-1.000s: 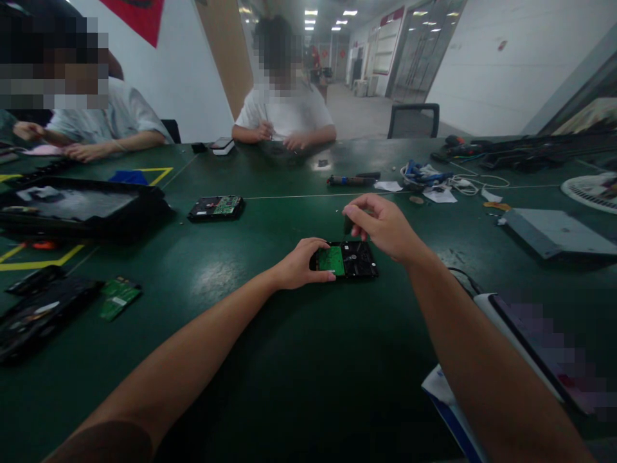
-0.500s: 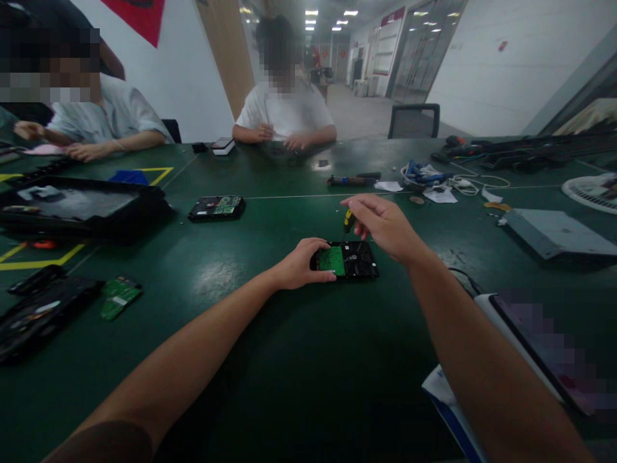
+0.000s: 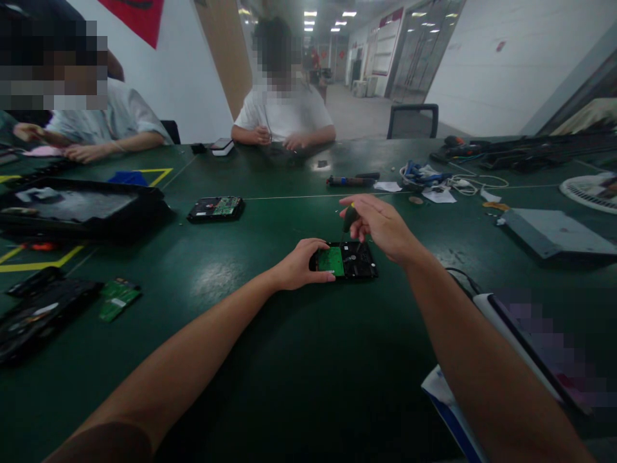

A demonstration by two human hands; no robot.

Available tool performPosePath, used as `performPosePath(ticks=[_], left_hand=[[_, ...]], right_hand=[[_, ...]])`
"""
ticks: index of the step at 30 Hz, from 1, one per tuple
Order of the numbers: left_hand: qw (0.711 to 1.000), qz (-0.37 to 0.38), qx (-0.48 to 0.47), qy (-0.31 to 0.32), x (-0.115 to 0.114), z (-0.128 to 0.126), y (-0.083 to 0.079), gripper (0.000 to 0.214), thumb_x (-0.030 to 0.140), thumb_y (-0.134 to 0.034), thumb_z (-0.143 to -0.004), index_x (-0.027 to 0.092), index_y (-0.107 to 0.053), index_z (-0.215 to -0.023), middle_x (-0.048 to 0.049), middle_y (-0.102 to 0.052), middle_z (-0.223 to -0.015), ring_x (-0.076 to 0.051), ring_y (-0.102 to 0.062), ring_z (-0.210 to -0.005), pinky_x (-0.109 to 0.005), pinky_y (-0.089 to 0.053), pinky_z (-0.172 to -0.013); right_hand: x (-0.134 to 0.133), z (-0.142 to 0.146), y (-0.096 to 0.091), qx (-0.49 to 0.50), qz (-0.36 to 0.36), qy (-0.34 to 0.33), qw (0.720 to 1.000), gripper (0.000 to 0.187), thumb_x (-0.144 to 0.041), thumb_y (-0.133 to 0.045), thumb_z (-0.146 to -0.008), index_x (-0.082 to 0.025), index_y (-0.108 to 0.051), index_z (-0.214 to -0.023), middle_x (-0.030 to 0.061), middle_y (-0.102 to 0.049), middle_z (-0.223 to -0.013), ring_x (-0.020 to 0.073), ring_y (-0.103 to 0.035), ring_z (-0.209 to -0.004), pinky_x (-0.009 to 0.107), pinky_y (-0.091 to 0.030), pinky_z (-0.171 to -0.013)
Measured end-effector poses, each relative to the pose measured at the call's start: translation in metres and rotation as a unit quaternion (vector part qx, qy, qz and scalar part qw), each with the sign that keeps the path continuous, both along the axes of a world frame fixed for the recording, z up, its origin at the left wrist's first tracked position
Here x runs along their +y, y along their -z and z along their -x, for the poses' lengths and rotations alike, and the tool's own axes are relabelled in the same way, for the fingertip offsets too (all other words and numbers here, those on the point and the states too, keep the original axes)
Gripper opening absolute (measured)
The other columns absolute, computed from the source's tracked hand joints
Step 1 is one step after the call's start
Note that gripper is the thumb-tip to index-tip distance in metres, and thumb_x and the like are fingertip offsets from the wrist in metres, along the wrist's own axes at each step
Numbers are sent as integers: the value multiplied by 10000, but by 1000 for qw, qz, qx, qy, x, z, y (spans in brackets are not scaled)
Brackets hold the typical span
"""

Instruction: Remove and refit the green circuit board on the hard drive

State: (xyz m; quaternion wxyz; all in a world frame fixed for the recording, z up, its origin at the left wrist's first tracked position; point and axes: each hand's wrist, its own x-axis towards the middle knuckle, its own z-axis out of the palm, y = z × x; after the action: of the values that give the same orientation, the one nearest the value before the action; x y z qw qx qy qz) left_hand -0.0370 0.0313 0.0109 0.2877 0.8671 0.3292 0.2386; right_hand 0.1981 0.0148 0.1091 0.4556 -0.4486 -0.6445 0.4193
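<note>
A hard drive [image 3: 359,260] lies flat on the green table, its black case and green circuit board facing up. My left hand [image 3: 306,265] grips its left end, thumb along the near edge and fingers over the far edge. Above the drive, my right hand [image 3: 378,225] is closed around the dark green and yellow handle of a screwdriver [image 3: 349,218]. The screwdriver stands nearly upright, its thin shaft pointing down to the board's right edge. Whether the tip sits in a screw is too small to tell.
Another hard drive [image 3: 216,209] lies farther left, near a black tray [image 3: 91,209]. A loose green circuit board [image 3: 119,298] rests beside black casing parts [image 3: 43,315]. To the right are a grey metal box [image 3: 562,235], cables [image 3: 463,183] and a phone-like device [image 3: 535,347]. Two people sit across the table.
The screwdriver handle has turned in my right hand, showing less yellow and more dark green. My left hand and the hard drive stay in place.
</note>
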Motion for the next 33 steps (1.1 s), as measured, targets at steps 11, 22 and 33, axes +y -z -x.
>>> performPosePath(ticks=[11,22,33], left_hand=[[1000,9,6,-1,-1,0,-2,753,592,-822,-793,230,-563,-1399,-151,-530,-1504,-354,-458,-1432,-556,-414,-1192],[1000,3,7,2,0,0,-1,777,606,-823,-786,211,-564,-1402,-160,-540,-1486,-355,-471,-1416,-552,-414,-1187],[1000,10,10,-1,0,1,-2,761,611,-819,-792,244,-558,-1405,-142,-536,-1494,-354,-473,-1420,-561,-425,-1185]], right_hand=[[-3,-3,-3,-60,-30,44,997,277,-497,-707,-923,-226,-650,-928,26,-686,-874,111,-530,-603,267,-379,-495],[-3,-1,-2,-25,-9,-9,1000,342,-502,-530,-1028,-244,-710,-1161,51,-695,-1021,111,-568,-627,260,-420,-489],[-1,0,0,-13,-1,25,1000,318,-547,-630,-972,-232,-614,-1021,67,-728,-1051,113,-611,-613,263,-425,-478]])
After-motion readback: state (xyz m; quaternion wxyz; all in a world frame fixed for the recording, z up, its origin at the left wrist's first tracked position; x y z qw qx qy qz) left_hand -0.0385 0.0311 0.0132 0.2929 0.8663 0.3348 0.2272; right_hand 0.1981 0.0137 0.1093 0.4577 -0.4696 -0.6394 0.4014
